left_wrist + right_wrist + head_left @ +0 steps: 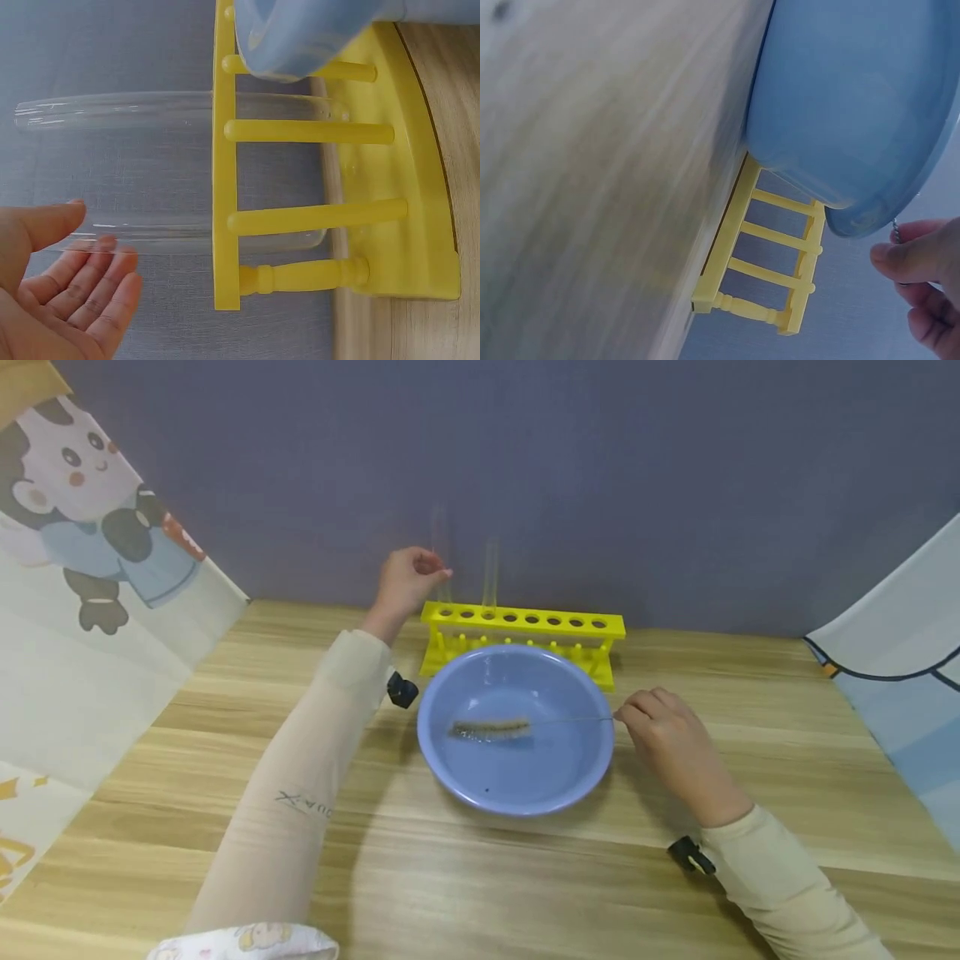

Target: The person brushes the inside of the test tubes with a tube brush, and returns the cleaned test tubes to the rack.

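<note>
My left hand holds a clear glass test tube lightly between thumb and fingertips. It stands in the end hole of the yellow test tube rack, a little higher than the second test tube two holes along. My right hand pinches the thin twisted wire handle of a test tube brush at the basin's right rim. The brush's bristly head lies in the blue basin, wet-looking. In the right wrist view, thumb and fingers meet on the wire.
The basin stands right in front of the rack and hides part of its base. A grey-blue wall rises behind the wooden table. Cartoon-printed cloths hang at the left and right sides.
</note>
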{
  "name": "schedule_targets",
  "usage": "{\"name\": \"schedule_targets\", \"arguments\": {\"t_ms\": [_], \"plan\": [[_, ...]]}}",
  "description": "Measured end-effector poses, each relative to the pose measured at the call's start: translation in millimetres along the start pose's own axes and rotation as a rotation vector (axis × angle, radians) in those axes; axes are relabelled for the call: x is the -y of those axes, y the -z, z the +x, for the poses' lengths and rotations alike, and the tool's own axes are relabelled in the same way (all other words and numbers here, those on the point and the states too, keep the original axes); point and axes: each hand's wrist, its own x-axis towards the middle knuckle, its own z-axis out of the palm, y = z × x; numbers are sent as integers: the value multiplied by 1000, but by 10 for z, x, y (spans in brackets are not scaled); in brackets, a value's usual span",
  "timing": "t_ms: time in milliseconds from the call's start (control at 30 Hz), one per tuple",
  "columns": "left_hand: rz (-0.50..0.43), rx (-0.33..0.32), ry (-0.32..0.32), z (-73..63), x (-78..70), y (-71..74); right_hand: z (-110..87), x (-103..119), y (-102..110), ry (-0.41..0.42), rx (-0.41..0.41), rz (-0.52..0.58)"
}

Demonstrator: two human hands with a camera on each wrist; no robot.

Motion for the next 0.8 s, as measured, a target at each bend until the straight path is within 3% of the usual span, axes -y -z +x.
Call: {"name": "schedule_targets", "arguments": {"t_ms": [200, 400, 800], "plan": [[73, 34, 12, 14, 43, -17, 1, -1, -4, -1, -4, -10], [83, 61, 31, 19, 104, -34, 6, 9, 5, -10, 18, -5], [127, 79, -12, -1, 148, -31, 24, 17, -21, -22, 44, 9]]}}
